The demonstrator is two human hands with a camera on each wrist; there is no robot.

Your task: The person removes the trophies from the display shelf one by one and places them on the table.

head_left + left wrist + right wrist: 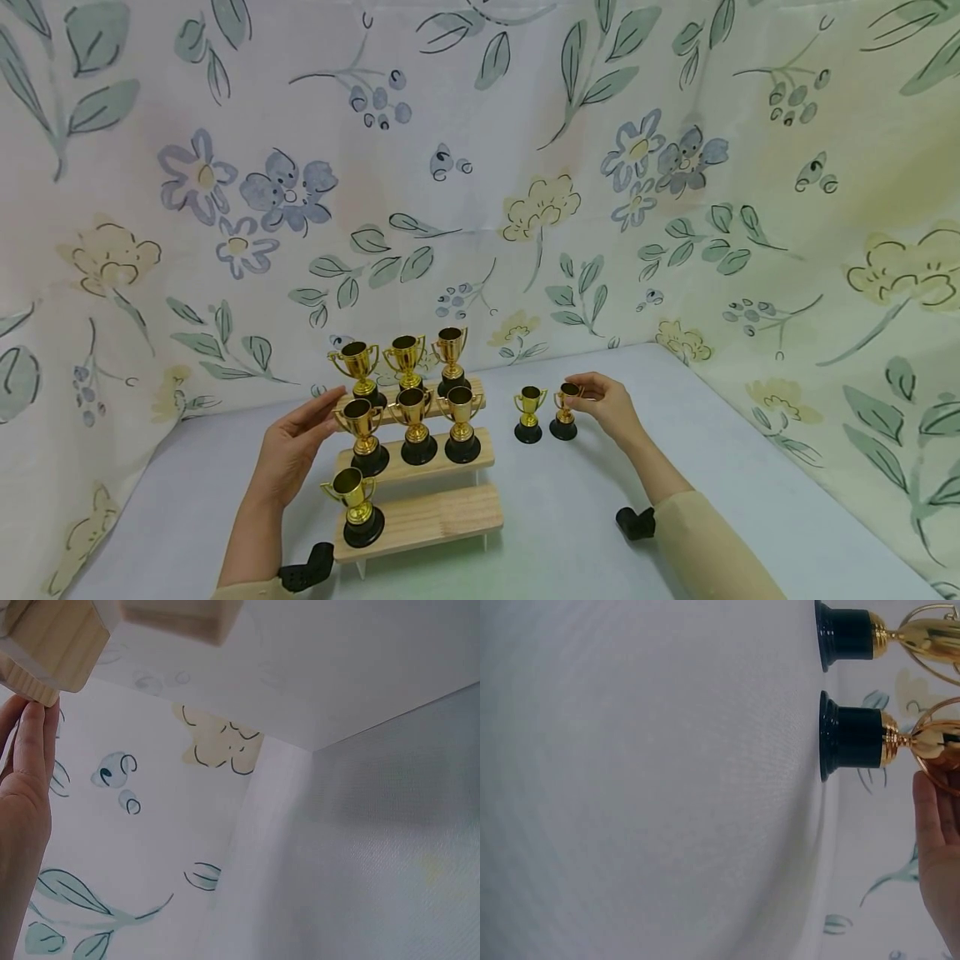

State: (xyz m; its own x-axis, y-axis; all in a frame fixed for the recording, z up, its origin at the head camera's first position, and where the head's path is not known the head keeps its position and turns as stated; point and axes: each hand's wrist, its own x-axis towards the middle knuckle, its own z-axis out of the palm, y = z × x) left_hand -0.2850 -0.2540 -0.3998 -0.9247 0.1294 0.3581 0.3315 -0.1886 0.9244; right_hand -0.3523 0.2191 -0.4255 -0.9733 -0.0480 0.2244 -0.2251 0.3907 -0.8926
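A three-tier wooden display stand (450,510) carries small gold trophy cups on black bases. Three stand on the top tier and three on the middle one; a single trophy (363,510) is at the left of the lowest tier. My left hand (294,446) holds the left end of the top tier, fingertips against the wood (64,645) in the left wrist view. To the right of the stand, two trophies are upright on the table. My right hand (611,408) pinches the right-hand trophy (564,422) at its cup and handle. The other trophy (528,410) is just left of it.
A white cloth covers the table (558,508). Behind and at both sides hangs a floral curtain (480,167). Black wrist devices (636,523) are at both wrists. The stand's tiers rest on clear supports.
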